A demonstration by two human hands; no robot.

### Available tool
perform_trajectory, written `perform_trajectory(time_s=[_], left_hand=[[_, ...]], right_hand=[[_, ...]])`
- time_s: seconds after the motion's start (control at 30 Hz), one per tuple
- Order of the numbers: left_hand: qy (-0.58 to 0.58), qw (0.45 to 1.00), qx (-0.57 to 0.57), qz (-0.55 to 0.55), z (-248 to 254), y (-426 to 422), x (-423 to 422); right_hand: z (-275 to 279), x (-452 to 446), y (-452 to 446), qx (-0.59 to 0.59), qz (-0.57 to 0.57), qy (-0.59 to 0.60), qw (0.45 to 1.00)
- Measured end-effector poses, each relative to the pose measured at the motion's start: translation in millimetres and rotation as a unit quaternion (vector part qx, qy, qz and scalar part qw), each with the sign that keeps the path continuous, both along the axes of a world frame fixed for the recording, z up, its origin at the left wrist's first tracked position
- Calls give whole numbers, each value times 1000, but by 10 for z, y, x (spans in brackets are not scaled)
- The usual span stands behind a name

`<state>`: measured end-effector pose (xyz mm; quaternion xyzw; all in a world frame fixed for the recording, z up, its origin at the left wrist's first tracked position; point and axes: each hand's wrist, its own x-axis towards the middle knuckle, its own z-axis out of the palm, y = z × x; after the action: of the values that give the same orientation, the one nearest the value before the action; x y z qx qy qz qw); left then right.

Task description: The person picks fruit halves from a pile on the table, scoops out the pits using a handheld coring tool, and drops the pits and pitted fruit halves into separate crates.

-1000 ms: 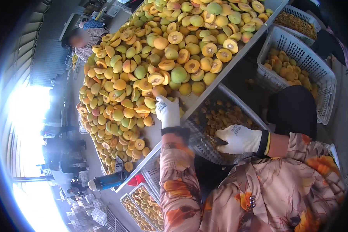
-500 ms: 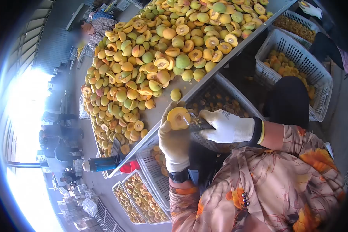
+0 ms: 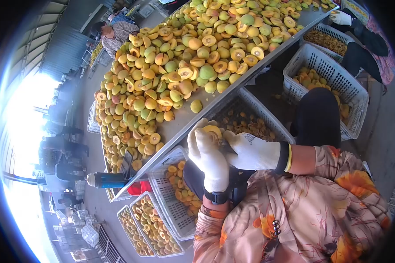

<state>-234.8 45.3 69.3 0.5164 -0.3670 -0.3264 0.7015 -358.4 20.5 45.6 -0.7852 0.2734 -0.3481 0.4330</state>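
Note:
My left hand (image 3: 210, 153), in a white glove with a dark watch at the wrist, is closed around a yellow peach half (image 3: 213, 130). Against it works my right hand (image 3: 256, 151), also gloved and wrapped around the dark handle of a small pitting tool (image 3: 228, 149). The tool's metal end is hidden between the fruit and my fingers. Both hands are just off the metal table edge, over my lap. A crate (image 3: 267, 110) with pits and scraps in it lies just beyond them, below the table.
Halved peaches (image 3: 162, 83) are heaped on the metal table (image 3: 186, 117). Crates of halves stand at the lower left (image 3: 180, 219) and right (image 3: 360, 94). A blue bottle (image 3: 109, 179) is by the table's near corner. A co-worker's gloved hand (image 3: 340, 18) shows top right.
My left hand has turned, its fingers now covering more of the peach half, whose cut face earlier showed fully. The tool's metal loop, visible before, is now hidden. The view has shifted slightly.

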Motion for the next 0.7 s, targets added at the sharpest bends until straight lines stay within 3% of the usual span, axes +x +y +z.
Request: perform_trajectory(time_s=[0.07, 0.17, 0.37, 0.57, 0.67, 0.7], left_hand=[[-18, 1000, 0, 14, 20, 15, 10], [-33, 999, 15, 22, 69, -4, 45], [4, 998, 59, 27, 133, -65, 59], [22, 997, 69, 35, 148, -131, 24], [46, 996, 66, 36, 148, -136, 12], [53, 996, 66, 36, 143, -136, 11]], right_hand=[[-21, 21, -16, -8, 24, -18, 1000], [132, -53, -34, 78, 68, 91, 990], [75, -26, -173, 57, 86, -7, 995], [-76, 15, -332, 46, 124, 4, 991], [-27, 64, -295, 57, 114, -77, 989], [-14, 45, -293, 65, 107, -27, 992]])
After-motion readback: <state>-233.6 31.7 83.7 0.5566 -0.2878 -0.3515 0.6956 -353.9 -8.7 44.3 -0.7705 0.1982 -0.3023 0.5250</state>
